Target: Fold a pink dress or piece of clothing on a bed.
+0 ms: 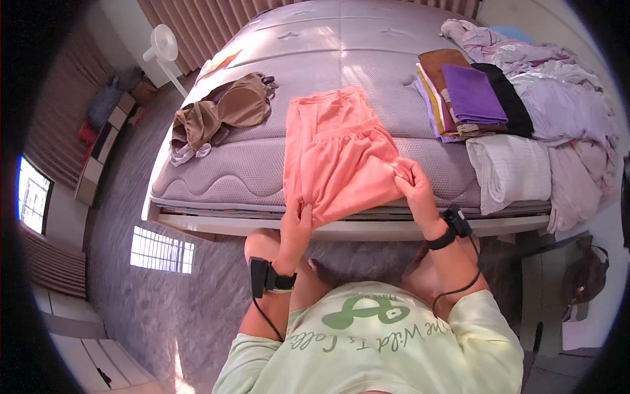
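Coral in colour, the garment [351,157] lay on the mattress [216,177] near its front edge, probably for easy reach. The left hand [298,220] pinched its lower left corner, the right hand [416,187] its right edge, apparently to spread it flat between them.

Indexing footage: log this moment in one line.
left hand: gripping coral cloth garment, near edge; right hand: gripping its right edge; garment: mostly on lilac quilted mattress

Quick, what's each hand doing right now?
Left hand: closed, pinching the coral garment at its near left corner.
Right hand: closed, pinching the same garment's right edge.
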### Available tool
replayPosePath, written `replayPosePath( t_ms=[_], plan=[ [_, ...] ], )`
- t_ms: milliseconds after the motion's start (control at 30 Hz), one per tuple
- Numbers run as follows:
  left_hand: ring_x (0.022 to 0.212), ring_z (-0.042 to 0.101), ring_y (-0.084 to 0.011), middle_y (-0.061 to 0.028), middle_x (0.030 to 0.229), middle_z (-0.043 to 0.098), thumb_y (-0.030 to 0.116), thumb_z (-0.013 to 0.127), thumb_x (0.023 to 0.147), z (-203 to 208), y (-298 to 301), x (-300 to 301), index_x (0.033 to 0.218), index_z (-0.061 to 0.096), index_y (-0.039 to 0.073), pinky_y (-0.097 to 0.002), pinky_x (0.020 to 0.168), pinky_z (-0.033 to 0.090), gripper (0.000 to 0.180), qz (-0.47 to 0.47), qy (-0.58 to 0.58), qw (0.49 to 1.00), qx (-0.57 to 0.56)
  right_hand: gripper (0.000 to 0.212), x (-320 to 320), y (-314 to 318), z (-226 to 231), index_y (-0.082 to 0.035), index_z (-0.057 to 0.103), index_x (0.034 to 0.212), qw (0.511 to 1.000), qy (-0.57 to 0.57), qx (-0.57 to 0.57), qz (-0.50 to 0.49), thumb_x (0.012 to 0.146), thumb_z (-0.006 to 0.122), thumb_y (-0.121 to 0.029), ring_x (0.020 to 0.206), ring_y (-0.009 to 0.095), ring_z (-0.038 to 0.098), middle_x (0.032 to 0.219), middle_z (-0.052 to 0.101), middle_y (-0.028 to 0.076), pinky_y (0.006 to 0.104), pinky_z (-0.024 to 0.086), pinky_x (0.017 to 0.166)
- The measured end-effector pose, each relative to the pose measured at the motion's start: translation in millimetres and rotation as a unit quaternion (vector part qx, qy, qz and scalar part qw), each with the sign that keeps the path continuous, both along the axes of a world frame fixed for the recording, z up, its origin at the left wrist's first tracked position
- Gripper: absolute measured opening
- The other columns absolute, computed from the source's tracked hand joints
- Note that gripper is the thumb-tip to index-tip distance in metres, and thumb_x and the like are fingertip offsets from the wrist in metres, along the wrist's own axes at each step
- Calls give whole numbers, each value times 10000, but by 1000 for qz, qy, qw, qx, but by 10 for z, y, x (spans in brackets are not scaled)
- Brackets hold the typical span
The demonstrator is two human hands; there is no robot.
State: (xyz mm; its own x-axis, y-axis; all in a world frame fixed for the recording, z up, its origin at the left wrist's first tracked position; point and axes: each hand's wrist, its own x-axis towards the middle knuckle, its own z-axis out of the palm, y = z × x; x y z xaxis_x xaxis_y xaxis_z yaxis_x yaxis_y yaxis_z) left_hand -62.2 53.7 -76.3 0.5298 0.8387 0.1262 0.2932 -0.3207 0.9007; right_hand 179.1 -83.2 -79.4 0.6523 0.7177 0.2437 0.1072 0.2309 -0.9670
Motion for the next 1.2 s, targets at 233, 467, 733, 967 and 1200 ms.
replayPosePath(
  t_ms=[233,467,733,967,1200],
  plan=[
    [775,520,-137,-94,845,590,116,496,949,-164,-27,-60,1084,541,-21,-289,724,446,197,-24,-107,993,-34,285,-77,-176,65,12,548,1173,1000,23,-1,-12,888,557,4,1031,104,574,1082,587,34,220,440,916],
    [758,521,-175,-115,829,573,186,559,918,-234,105,-120,1067,546,-27,-315,700,449,260,-103,69,992,-32,413,-22,-263,11,-12,481,1269,998,-13,-55,-1,873,599,-29,893,71,567,1093,568,42,228,496,775],
    [920,626,-313,-228,995,637,318,638,867,-5,394,409,1141,570,-33,-379,802,469,450,-28,4,999,16,632,225,195,120,-7,373,1358,979,-146,-123,-70,839,700,-159,907,148,619,1111,593,122,261,510,777],
    [913,625,-186,-182,983,665,173,538,958,251,344,587,1152,576,-33,-304,794,477,285,-58,-165,984,26,309,301,411,170,5,620,1096,987,-156,-36,0,822,694,-117,892,203,638,952,645,131,299,504,792],
    [1111,584,-390,-261,1162,608,117,542,881,-207,613,481,1330,467,29,-406,925,456,463,-9,-102,993,64,302,304,424,104,3,596,1119,956,-258,-141,-2,847,657,-114,937,185,619,1051,612,102,297,501,840]
  ],
)
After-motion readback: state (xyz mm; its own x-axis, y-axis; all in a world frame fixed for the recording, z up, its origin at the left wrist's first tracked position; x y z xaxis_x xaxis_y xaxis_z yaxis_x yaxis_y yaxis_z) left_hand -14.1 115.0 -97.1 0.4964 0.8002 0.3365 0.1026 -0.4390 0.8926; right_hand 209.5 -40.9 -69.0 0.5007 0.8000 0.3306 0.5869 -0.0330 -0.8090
